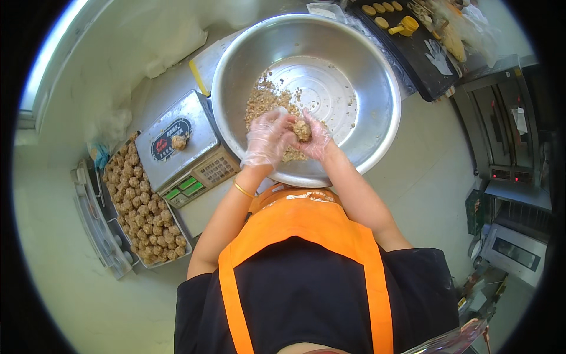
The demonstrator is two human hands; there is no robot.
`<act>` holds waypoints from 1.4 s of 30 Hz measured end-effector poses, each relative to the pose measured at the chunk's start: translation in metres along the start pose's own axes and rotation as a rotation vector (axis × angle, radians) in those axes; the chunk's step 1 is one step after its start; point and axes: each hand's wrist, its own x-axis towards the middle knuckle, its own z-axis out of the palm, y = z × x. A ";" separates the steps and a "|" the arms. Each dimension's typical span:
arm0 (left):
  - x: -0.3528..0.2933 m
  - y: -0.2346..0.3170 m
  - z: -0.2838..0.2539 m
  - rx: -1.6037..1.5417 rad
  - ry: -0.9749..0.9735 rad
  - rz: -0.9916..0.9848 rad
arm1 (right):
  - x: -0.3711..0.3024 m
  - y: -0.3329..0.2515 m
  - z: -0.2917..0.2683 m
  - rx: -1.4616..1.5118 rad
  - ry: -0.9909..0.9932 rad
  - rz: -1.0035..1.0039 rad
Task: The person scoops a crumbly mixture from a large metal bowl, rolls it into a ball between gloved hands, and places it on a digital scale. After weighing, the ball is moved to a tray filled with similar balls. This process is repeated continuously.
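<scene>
A rough ball of crumbly, nutty-looking mixture (302, 130) is between my two hands, over the near part of a wide steel basin (377, 135). My right hand (319, 140), in a clear plastic glove, curls around the ball's right side. From the other side the curled fingers of my gloved left hand (268, 139) press against it. Loose crumbly mixture (265, 100) lies on the basin's left floor, partly hidden under my left hand. Left of the basin, one similar ball (178, 141) rests on the steel top of a digital scale (194, 127).
A tray of several mixture balls (144, 206) sits left of the scale, beside a clear plastic bin (103, 230). At the far right, a black tray (413, 56) holds a yellow cup (405, 26), pale rounds and a glove (437, 56). An oven (501, 124) stands further right.
</scene>
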 end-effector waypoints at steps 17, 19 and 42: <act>0.004 0.000 0.002 0.008 -0.113 -0.054 | -0.029 -0.005 0.024 -0.171 -0.185 0.185; 0.008 -0.001 -0.001 -0.028 -0.088 -0.074 | -0.019 0.000 0.023 -0.114 -0.159 0.139; -0.001 0.013 -0.013 -0.206 -0.221 -0.219 | -0.030 0.012 0.034 -0.354 0.103 0.020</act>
